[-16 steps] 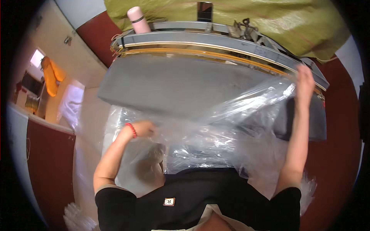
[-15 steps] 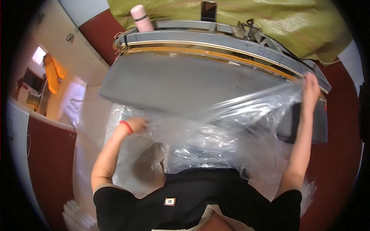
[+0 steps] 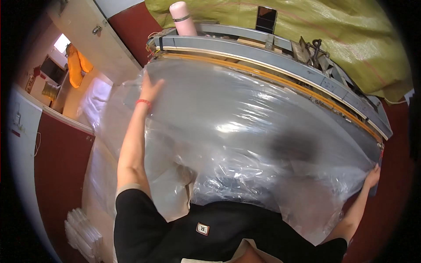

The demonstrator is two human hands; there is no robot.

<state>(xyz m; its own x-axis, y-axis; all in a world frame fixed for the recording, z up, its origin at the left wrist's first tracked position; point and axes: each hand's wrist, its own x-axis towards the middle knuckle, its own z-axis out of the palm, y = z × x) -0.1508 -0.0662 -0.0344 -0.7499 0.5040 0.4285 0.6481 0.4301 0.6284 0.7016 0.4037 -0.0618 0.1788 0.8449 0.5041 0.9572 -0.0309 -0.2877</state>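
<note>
A large clear plastic sheet (image 3: 245, 118) lies across a grey padded surface (image 3: 364, 133) and hangs down its near side toward me. At the far left corner, my left hand (image 3: 151, 90), with a red band on its wrist, rests on the sheet, thumb spread away from the fingers. On the right end, my right hand (image 3: 373, 176) is closed on the sheet's edge, pulling creases toward that corner. Along the surface's far side runs a long grey metal beam (image 3: 245, 50) with an orange strip (image 3: 263, 70) beneath it.
A pink bottle (image 3: 184, 22) and a dark phone-like rectangle (image 3: 266, 19) stand behind the beam. Metal clamp parts (image 3: 313, 52) sit at the far right. Folded clear plastic (image 3: 83, 234) lies low on the left, below an open door (image 3: 94, 39). Green woven sheeting (image 3: 337, 39) covers the back.
The plastic sheet has spread flat over most of the grey surface. My left hand moved away to the far left corner; my right hand came down nearer along the right end.
</note>
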